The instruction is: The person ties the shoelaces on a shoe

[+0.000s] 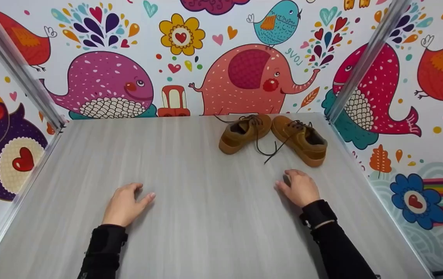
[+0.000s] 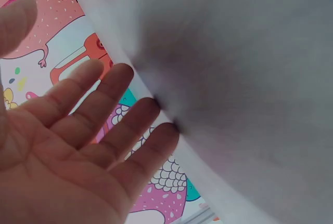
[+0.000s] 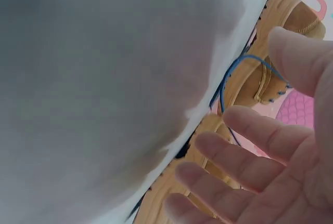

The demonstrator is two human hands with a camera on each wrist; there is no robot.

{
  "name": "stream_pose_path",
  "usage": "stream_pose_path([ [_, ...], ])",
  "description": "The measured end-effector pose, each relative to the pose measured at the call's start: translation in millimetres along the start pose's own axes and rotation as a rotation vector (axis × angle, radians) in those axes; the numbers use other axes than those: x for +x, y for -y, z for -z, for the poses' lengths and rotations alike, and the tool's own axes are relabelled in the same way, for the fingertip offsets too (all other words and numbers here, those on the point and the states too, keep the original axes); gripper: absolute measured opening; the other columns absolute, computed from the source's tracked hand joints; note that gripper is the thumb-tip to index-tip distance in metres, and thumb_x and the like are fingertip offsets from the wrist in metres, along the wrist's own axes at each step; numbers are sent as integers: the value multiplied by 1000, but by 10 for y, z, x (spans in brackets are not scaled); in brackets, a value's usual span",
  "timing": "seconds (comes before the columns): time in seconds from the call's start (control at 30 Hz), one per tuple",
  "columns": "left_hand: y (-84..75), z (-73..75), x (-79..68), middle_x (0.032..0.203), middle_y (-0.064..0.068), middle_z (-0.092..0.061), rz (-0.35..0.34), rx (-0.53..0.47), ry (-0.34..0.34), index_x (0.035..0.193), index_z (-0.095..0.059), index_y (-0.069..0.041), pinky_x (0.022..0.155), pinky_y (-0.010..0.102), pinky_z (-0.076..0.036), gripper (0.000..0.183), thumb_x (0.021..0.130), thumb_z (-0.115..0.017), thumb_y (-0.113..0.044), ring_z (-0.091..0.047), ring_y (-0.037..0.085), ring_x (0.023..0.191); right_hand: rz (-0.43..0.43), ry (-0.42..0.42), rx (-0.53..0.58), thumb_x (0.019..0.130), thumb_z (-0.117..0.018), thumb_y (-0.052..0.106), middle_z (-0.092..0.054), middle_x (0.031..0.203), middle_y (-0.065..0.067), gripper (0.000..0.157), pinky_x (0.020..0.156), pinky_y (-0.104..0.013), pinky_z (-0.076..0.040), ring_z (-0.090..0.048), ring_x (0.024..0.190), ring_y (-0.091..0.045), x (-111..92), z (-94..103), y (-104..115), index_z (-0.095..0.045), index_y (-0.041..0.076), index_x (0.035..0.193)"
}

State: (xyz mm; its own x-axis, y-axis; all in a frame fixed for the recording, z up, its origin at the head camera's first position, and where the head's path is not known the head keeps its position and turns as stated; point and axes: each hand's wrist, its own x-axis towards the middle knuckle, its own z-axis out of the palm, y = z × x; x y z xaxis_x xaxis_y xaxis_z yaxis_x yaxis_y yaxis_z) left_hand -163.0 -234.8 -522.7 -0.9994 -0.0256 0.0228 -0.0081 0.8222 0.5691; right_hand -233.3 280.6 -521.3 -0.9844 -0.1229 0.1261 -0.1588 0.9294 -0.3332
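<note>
Two brown lace-up shoes stand at the back right of the table in the head view: the left shoe (image 1: 241,133) and the right shoe (image 1: 303,140), toes close together, heels apart. Their dark laces (image 1: 270,151) are untied and trail onto the surface between them. My right hand (image 1: 300,188) is just in front of the right shoe, fingers loosely bent, holding nothing. In the right wrist view its fingers (image 3: 250,156) spread before the shoes without gripping them. My left hand (image 1: 125,205) lies at the front left, holding nothing; in the left wrist view its fingers (image 2: 140,125) are extended with tips near the tabletop.
The grey wood-look tabletop (image 1: 190,186) is bounded by printed cartoon walls (image 1: 190,73) at the back and both sides. Metal corner posts (image 1: 365,62) rise at the back corners. Black bands (image 1: 318,213) circle both wrists.
</note>
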Motion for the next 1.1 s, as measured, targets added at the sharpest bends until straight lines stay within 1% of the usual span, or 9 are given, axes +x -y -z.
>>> stream_pose_path([
  [0.13, 18, 1, 5, 144, 30, -63, -2, -1, -1, 145, -59, 7, 116, 64, -43, 65, 103, -71, -41, -55, 52, 138, 51, -40, 9, 100, -77, 32, -72, 129, -29, 53, 105, -62, -52, -69, 119, -49, 58, -36, 126, -68, -8, 133],
  [0.2, 25, -3, 6, 144, 30, -63, -2, 0, -1, 145, -59, 8, 116, 64, -43, 64, 103, -71, -40, -55, 52, 138, 73, -45, 11, 100, -77, 32, -73, 127, -28, 52, 103, -61, -53, -70, 117, -48, 99, -41, 199, -68, -7, 132],
  [0.4, 36, -13, 8, 143, 31, -63, 3, 2, -2, 144, -60, 8, 115, 64, -44, 64, 103, -71, -41, -55, 52, 137, 93, -3, 16, 102, -74, 36, -72, 132, -27, 52, 107, -61, -51, -67, 123, -48, 260, -45, 410, -68, -4, 135],
  [0.5, 32, -9, 13, 144, 31, -63, 5, 0, 1, 144, -60, 8, 115, 64, -44, 64, 103, -71, -41, -55, 52, 137, 110, 21, -5, 103, -73, 37, -71, 134, -27, 53, 106, -62, -51, -67, 123, -48, 356, -43, 522, -68, -4, 136],
  [0.7, 21, 18, 1, 143, 30, -64, 10, -3, 2, 144, -60, 7, 115, 63, -44, 62, 104, -71, -40, -55, 51, 137, 141, 50, -11, 103, -72, 39, -69, 140, -25, 57, 108, -60, -52, -66, 127, -46, 589, -10, 809, -65, -2, 142],
  [0.8, 7, 26, -8, 142, 29, -65, 11, -6, -6, 143, -61, 6, 115, 62, -45, 62, 103, -71, -40, -56, 50, 136, 144, 74, 10, 104, -71, 39, -66, 144, -25, 60, 110, -60, -51, -66, 130, -45, 738, 18, 952, -61, -2, 146],
  [0.87, -2, 22, -6, 142, 29, -65, 7, -3, -7, 143, -61, 6, 115, 62, -45, 61, 103, -71, -40, -56, 50, 136, 118, 102, 25, 105, -70, 40, -63, 150, -23, 63, 113, -58, -50, -63, 134, -42, 836, 42, 1031, -56, -1, 150],
  [0.97, -13, 8, -5, 142, 29, -65, 0, 1, -6, 142, -62, 7, 115, 62, -45, 62, 103, -72, -40, -57, 50, 136, 66, 126, 62, 106, -68, 39, -53, 160, -23, 68, 120, -57, -44, -56, 145, -41, 973, 57, 1120, -47, 1, 158],
  [1.1, -4, -12, -22, 141, 29, -66, 7, 5, -10, 142, -62, 7, 115, 62, -45, 61, 103, -73, -39, -57, 50, 135, 62, 124, 97, 109, -65, 34, -42, 168, -23, 69, 127, -55, -36, -46, 154, -40, 1116, 23, 1228, -37, 3, 164],
])
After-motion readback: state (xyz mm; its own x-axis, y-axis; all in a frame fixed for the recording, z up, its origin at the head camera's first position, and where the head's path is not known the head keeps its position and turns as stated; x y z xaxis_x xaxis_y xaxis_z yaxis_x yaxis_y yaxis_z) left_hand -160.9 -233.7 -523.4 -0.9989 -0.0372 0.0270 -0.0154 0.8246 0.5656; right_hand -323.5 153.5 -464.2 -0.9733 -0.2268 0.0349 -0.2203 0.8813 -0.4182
